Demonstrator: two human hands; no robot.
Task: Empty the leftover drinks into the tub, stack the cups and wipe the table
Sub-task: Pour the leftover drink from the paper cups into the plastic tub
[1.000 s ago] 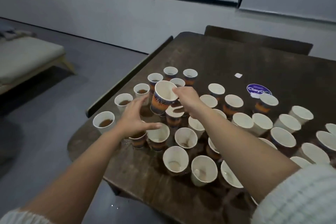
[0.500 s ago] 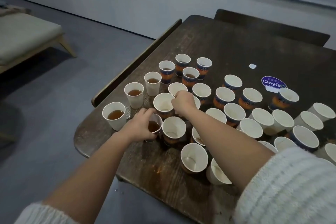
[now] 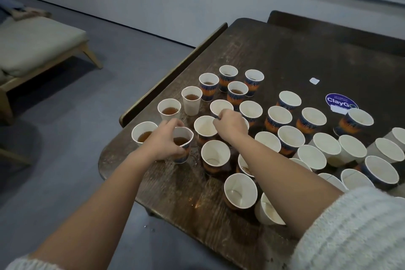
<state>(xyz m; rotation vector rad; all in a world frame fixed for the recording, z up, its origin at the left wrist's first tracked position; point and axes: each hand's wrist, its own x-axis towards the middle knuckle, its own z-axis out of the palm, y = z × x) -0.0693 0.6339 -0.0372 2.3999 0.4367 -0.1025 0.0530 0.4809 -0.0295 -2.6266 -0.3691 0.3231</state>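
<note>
Since half a second ago the left hand (image 3: 163, 144) has closed further round the patterned cup (image 3: 183, 146) of brown drink, squeezing its rim out of round; the cup stands on the worktop (image 3: 285, 55). The right hand (image 3: 230, 125), fingers curled, pinches the rim of an empty cup (image 3: 220, 107) at its 12 o'clock, as before. A plain cup (image 3: 143, 133) with drink sits at the left hand's 10 o'clock, just beside the worktop's rounded corner. Bare worktop lies towards 1 o'clock, beyond the cups.
</note>
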